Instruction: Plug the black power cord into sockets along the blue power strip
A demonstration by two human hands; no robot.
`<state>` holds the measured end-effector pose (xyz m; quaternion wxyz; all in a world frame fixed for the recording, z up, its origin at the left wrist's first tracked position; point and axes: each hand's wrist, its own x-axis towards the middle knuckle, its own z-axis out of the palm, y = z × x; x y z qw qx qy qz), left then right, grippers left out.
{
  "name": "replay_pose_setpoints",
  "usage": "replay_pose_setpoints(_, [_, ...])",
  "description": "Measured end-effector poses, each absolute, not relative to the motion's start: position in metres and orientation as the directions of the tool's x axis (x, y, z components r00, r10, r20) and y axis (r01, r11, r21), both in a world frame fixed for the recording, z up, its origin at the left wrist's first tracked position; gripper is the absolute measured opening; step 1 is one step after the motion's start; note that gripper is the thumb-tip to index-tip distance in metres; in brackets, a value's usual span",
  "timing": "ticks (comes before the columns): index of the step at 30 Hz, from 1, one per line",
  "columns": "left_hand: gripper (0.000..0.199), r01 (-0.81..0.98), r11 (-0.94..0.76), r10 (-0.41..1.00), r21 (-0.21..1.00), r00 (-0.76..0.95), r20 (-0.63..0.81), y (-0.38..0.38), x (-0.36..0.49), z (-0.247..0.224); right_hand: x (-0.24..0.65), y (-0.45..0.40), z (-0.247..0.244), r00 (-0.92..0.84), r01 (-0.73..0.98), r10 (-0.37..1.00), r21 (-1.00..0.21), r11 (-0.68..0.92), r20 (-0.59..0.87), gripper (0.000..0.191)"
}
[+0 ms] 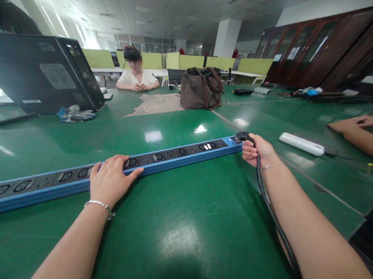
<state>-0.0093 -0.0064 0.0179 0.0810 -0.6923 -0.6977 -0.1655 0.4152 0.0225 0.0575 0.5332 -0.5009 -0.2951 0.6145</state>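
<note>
This is an office: low green partitions stand along white desks across the upper middle of the frame, beneath a tiled ceiling. Dark wooden cabinets with glazed doors fill the upper right, and a white pillar rises between them and the windows at upper left.
</note>
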Motion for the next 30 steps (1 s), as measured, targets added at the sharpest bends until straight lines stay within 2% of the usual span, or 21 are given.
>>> replay_pose_setpoints(6, [0.060,0.993,-0.019,0.941,0.116,-0.022,0.339,-0.006,-0.009,0.019,0.403,0.037,0.054,0.100,-0.260,0.920,-0.903,-0.344,-0.379,0.043])
replay_pose_setpoints(13, [0.059,0.993,-0.025,0.938,0.115,-0.016,0.347,-0.006,-0.010,0.017,0.409,0.047,0.052,0.108,-0.233,0.880,-0.872,-0.431,-0.463,0.043])
replay_pose_setpoints(19, [0.059,0.994,-0.021,0.939,0.109,-0.018,0.342,-0.007,-0.010,0.018,0.409,0.048,0.060,0.165,-0.099,0.832,-0.848,-0.520,-0.529,0.041])
replay_pose_setpoints(30, [0.059,0.993,-0.007,0.948,0.120,-0.031,0.317,-0.007,-0.009,0.020,0.403,0.051,0.061,0.240,0.059,0.805,-0.820,-0.570,-0.542,0.042])
